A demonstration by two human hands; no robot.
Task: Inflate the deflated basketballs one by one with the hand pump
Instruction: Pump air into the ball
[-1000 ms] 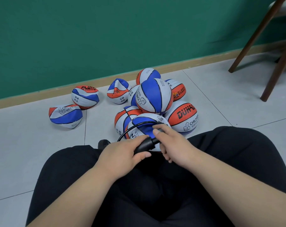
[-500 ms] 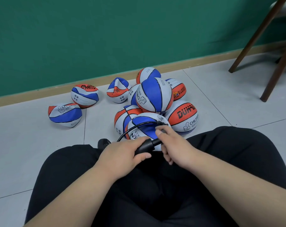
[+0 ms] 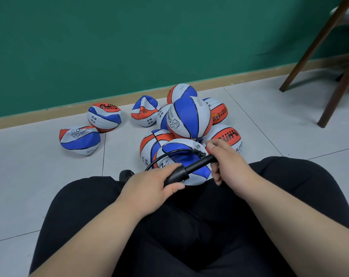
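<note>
A pale grey tiled floor (image 3: 29,176) fills the lower part of the view and runs up to a dark green wall (image 3: 129,37), with a tan wooden skirting board (image 3: 49,114) along the join. At two o'clock stand slanting dark brown wooden chair legs (image 3: 309,47). The person sits on the floor, with black trousers (image 3: 289,196) spread to either side at six o'clock.

At twelve o'clock from the hands lies a heap of blue, white and orange rubber basketballs (image 3: 191,116) (most dented or folded in, the top one nearly round). Two more lie apart at ten o'clock: a creased ball with a thumbs-up print (image 3: 79,139) and, beyond it, a crumpled ball near the skirting (image 3: 104,116).

A sagging blue-and-white basketball (image 3: 179,154) rests against the trousers between the knees, directly under the hands. A thin black hose (image 3: 165,154) arcs over it, and its end meets the ball's top at about one o'clock. The black plastic hand pump (image 3: 189,167) lies slantwise above this ball, running from seven o'clock to two o'clock.

The left hand (image 3: 149,184) is turned back-up, its fingers (image 3: 169,166) wrapped over the pump's thick barrel and the thumb pressed beneath. The right hand (image 3: 227,162) has its fingers curled round the pump's thin far end, thumb and forefinger on top; the handle itself is hidden inside the grip. Both bare forearms reach in from six o'clock.
</note>
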